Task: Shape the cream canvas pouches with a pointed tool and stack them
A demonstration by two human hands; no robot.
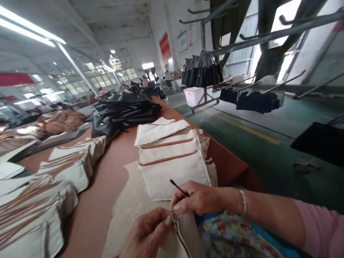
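Observation:
In the lower middle, my left hand [150, 231] pinches the edge of a cream fabric piece [188, 229] with a brown-edged opening along it. Meeting it fingertip to fingertip, my right hand [199, 197] is closed around a thin dark stick-like tool [177, 187]. One end of the tool points up and left; the other is hidden in the fingers, so its kind cannot be told. My right thumb and fingertips also touch the fabric's edge. Just beyond my hands lies an overlapping stack of cream fabric pouches [172, 168] with brown strips.
More cream pouches [72, 168] lie in rows along the left of the brown table [107, 186]. A black leather pile [126, 111] rests farther back. On the right, a metal rack [258, 36] carries black bags [201, 73], and a white bin [194, 96] stands below.

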